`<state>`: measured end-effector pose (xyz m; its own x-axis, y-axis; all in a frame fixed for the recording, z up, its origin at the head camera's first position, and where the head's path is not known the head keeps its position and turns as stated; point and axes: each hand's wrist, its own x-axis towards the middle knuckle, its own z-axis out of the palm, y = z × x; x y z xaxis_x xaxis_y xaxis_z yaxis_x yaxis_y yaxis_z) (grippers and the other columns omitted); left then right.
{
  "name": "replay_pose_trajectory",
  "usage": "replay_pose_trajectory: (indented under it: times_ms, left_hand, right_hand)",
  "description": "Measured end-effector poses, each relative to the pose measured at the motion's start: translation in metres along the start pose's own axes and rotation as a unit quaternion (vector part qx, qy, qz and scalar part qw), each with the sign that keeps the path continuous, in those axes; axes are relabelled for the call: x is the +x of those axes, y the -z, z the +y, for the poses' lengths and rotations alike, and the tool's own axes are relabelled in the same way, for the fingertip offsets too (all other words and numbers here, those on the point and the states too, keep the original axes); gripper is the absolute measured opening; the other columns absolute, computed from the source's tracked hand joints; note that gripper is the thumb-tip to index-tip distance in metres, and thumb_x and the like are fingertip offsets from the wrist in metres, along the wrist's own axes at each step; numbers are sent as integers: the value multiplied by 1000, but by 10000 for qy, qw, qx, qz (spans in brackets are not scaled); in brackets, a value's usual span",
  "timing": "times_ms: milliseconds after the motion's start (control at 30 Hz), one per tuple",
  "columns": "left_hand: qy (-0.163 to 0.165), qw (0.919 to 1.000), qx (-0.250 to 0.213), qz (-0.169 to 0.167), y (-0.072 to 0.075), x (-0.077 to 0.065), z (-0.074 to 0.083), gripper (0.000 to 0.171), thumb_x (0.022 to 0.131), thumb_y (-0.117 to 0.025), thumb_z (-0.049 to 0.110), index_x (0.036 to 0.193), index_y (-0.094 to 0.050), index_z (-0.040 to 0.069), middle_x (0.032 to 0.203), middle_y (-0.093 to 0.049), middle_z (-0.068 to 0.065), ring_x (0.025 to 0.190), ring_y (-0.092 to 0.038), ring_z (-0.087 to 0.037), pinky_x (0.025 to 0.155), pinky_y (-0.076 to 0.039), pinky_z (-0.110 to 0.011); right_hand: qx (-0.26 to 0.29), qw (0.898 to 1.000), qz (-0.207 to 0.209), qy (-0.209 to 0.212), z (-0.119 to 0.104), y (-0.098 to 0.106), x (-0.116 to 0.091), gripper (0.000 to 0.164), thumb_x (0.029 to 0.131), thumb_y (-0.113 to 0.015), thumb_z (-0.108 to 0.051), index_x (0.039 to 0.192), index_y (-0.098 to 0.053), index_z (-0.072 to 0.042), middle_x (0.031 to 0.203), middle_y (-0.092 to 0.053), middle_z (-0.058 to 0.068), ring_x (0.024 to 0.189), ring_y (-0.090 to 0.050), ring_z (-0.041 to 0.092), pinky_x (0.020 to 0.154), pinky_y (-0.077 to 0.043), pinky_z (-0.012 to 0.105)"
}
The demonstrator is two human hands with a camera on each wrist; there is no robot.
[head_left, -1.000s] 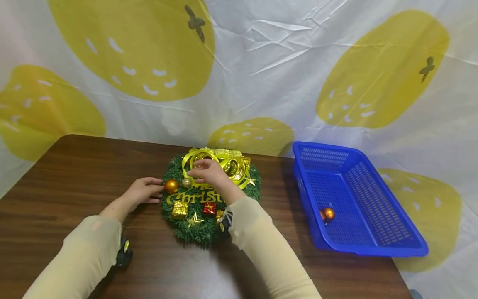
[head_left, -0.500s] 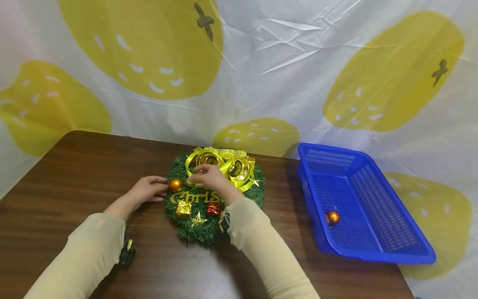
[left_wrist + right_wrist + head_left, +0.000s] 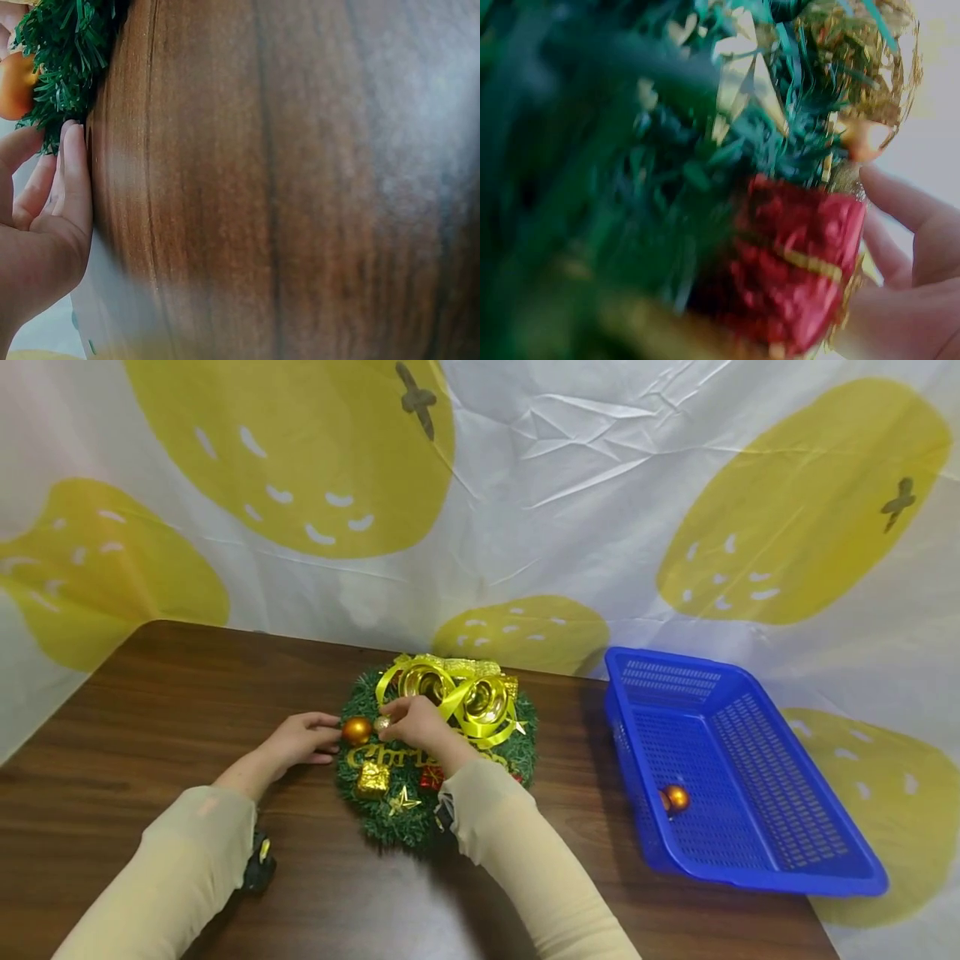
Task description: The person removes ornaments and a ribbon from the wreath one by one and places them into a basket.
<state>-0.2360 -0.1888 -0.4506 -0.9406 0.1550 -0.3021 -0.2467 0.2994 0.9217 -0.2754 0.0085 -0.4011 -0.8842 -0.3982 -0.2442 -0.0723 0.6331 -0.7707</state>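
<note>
A green Christmas wreath (image 3: 397,831) lies flat on the table, with gold bells (image 3: 486,700), yellow ribbon, gold lettering and small gift boxes on it. My right hand (image 3: 422,727) reaches over it and pinches a small gold glitter ball (image 3: 383,723) with thumb and forefinger. Beside that ball sits a shiny orange ball (image 3: 357,731) on the wreath's left side. My left hand (image 3: 296,743) rests against the left edge, its fingers extended to the greenery (image 3: 67,60) in the left wrist view. A red gift box (image 3: 795,259) partly hides the right fingers in the right wrist view.
A blue plastic basket (image 3: 757,881) stands to the right on the brown wooden table (image 3: 345,910), with orange balls (image 3: 677,797) inside near its left wall. Behind the table hangs a white curtain (image 3: 555,527) printed with yellow fruit.
My right hand has lowered slightly and closed its fingertips on the small gold ball. My left hand stays at the wreath's edge. The head view has shifted a little.
</note>
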Motion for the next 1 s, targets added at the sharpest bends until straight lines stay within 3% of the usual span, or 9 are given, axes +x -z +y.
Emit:
replay_pose_trajectory:
  times_ms: [167,567,1000]
  left_hand:
    - [5,10000,-5,-21,-2,0,1,53,98,-47,17,140,-31,-11,134,-43,-33,90,-59,-8,78,-57,-23]
    - [-30,10000,5,-26,0,0,2,52,98,-46,16,140,-30,-11,134,-43,-33,88,-59,-7,78,-57,-23]
    - [-64,9999,148,-29,-1,-2,0,53,99,-44,17,141,-29,-12,136,-39,-35,99,-60,-15,81,-57,-27]
  right_hand:
    - [223,9994,219,-116,3,0,0,29,84,-71,-15,111,-68,-8,106,-65,11,91,-60,23,74,-53,32]
    - [1466,9890,106,-177,5,6,-2,25,85,-67,-10,107,-66,2,108,-65,18,92,-66,29,76,-58,31]
    - [1642,9861,69,-251,-4,18,-13,25,86,-67,-11,108,-66,1,104,-66,17,95,-64,35,78,-58,35]
